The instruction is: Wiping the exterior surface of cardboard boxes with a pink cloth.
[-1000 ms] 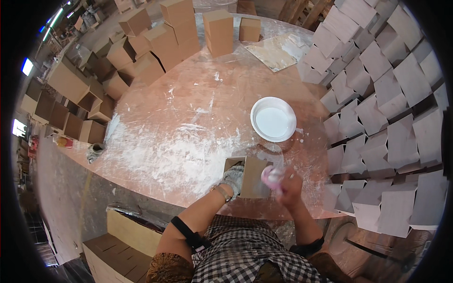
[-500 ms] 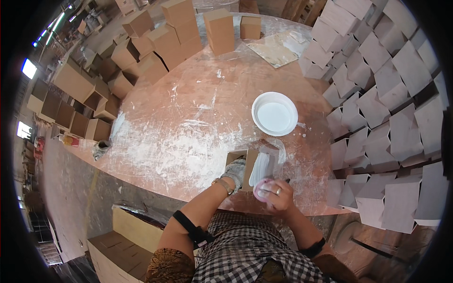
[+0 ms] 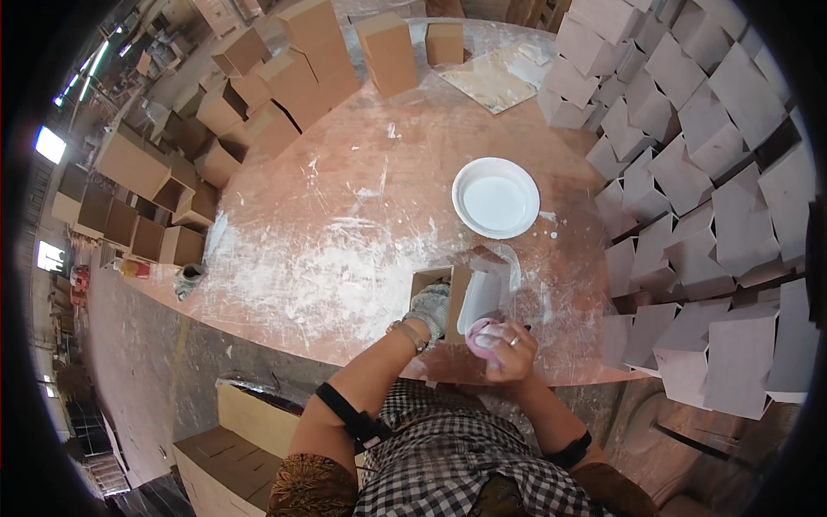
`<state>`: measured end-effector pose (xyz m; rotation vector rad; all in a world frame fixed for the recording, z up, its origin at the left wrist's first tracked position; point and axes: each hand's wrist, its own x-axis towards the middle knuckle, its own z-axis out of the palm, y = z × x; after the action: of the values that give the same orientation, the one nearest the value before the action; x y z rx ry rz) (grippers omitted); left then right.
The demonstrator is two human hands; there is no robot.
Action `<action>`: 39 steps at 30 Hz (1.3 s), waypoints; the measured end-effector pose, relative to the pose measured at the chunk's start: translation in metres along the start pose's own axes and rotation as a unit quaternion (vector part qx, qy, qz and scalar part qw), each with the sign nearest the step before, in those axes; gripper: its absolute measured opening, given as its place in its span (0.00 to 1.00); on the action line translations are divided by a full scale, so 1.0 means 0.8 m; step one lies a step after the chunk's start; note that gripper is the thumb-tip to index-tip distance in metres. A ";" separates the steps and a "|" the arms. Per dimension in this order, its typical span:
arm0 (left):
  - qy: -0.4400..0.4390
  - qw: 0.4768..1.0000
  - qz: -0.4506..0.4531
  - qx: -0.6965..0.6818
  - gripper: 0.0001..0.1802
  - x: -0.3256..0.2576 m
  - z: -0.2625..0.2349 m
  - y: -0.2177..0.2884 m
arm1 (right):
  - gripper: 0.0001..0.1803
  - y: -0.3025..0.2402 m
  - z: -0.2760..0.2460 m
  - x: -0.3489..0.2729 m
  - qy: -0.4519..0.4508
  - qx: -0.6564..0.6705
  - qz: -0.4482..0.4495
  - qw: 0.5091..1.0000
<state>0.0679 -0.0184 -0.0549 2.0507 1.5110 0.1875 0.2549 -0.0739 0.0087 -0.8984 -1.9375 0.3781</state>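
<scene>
A small brown open box (image 3: 461,302) lies on the table close in front of me, its opening turned to the left. My left hand (image 3: 431,310), in a grey knit glove, reaches into that opening and steadies the box; its fingertips are hidden inside. White coating covers the box's right face (image 3: 484,295). My bare right hand (image 3: 514,355) grips a soft pink pad (image 3: 484,336) at the near end of this face; whether it is sponge or cloth I cannot tell. A small dark tip shows beside the right fingers.
Beyond the box stands a round white basin (image 3: 459,211) of white liquid. Brown boxes (image 3: 293,77) are stacked at the far left, whitish coated boxes (image 3: 689,241) along the right. A stained board (image 3: 491,82) lies at the back. White smears mark the reddish table (image 3: 345,181).
The streaky white on the box's right face now looks more even. My right hand with the pad stays near the face's near end, slightly turned. The whole view has shifted a little.
</scene>
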 end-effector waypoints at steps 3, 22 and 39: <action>-0.001 1.000 -0.010 -0.008 0.19 0.000 -0.007 0.007 | 0.16 0.037 0.012 0.028 0.011 -0.050 0.093 0.994; 0.067 0.920 0.052 -0.382 0.21 0.044 0.167 -0.109 | 0.11 -0.003 0.049 0.125 0.006 0.003 -0.042 0.999; -0.025 0.997 0.014 -0.069 0.12 -0.006 -0.017 0.007 | 0.13 -0.024 0.029 0.046 -0.035 0.051 -0.109 0.992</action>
<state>0.0651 -0.0187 -0.0398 1.9537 1.3993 0.2436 0.2157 -0.0585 0.0309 -0.6070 -2.0373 0.3811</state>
